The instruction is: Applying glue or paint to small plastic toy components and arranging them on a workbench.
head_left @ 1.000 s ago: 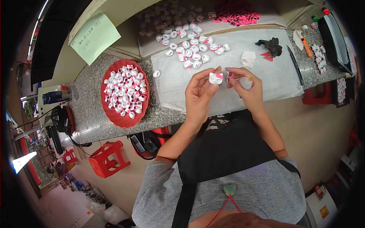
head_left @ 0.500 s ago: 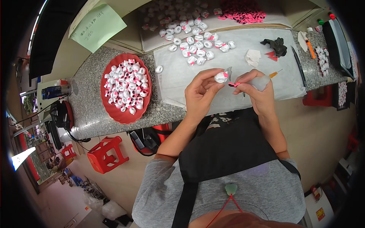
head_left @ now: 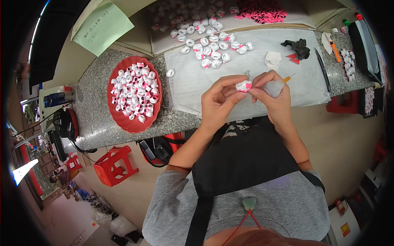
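Note:
Between thumb and fingers, my left hand (head_left: 219, 100) pinches a small white rounded piece (head_left: 241, 87). A pink bit (head_left: 248, 87) now lies against its side, and the fingertips of my right hand (head_left: 279, 104) meet it there. Curled in the right hand as well is a translucent squeeze bottle (head_left: 272, 88) with an orange needle tip (head_left: 287, 79) pointing away to the upper right. Just beyond the fingertips shows a grey scrap (head_left: 247, 73), partly hidden. Both hands hover over the near part of a white paper sheet (head_left: 184, 88).
Left of the sheet, a red scalloped dish (head_left: 128, 126) is heaped with finished-looking white-and-pink pieces. Loose white pieces (head_left: 214, 47) lie at the back, near a pink pile (head_left: 262, 12). A crumpled black glove-like item (head_left: 298, 49), white scrap (head_left: 273, 60) and dark stick (head_left: 322, 69) lie right.
My right hand has moved left, bringing the pink bit from a gap away up against the white piece. The left hand has shifted only slightly.

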